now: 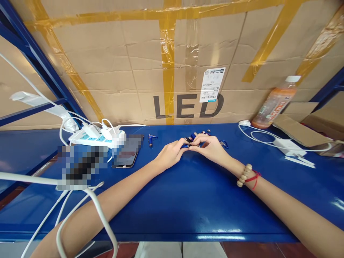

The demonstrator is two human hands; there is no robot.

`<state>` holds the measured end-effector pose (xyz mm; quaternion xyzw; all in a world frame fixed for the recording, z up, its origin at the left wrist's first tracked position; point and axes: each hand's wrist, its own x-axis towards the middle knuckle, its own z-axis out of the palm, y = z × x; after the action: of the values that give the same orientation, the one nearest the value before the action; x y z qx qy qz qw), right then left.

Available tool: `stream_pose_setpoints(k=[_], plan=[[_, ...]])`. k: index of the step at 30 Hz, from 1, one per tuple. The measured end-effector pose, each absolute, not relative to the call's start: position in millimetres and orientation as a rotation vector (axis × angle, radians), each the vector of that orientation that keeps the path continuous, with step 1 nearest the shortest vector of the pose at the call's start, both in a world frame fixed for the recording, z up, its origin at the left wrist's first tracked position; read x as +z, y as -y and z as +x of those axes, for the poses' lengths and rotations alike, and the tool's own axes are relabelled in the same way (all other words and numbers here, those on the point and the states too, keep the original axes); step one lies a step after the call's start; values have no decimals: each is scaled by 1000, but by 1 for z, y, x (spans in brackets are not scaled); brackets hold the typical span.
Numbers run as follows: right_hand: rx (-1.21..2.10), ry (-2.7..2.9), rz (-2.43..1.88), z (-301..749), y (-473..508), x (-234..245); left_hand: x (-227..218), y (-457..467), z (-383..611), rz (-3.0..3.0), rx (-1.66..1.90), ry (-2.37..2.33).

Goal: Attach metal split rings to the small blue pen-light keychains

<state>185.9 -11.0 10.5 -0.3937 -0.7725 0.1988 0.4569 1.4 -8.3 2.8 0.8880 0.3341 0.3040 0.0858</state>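
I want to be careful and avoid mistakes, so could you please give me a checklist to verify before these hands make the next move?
1. Left hand on the small blue piece: ok, its fingers pinch there.
2. Right hand at the same piece: ok, its thumb and fingertips meet there.
3. Piece fully visible: not ok, fingers cover much of it.
4. Left forearm free of the white cable: cannot tell; they overlap in view, contact unclear.
5. Orange bottle capped and apart from the hands: ok.

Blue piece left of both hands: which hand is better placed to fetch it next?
Probably the left hand: it is nearer the blue piece; the right hand is farther off. Both look occupied.
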Motion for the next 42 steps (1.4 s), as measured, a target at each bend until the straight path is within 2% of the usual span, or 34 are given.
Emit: stream_pose_setpoints(k=[7,13,17,26,42], plan=[[388,1981,-1086,192,7,12,4,8,3,2591,800,-1203],[-49,1817,-1575,216,4,32,5,8,3,2577,805,-1221],[-203,1899,-1829,231,1,35,6,8,3,2584,810,-1211],[-156,1897,-2276,245,-2,34,4,8,3,2618,868,-1222],[-10,1909,-2217,241,-5,34,5,8,1,2496,868,-1175]])
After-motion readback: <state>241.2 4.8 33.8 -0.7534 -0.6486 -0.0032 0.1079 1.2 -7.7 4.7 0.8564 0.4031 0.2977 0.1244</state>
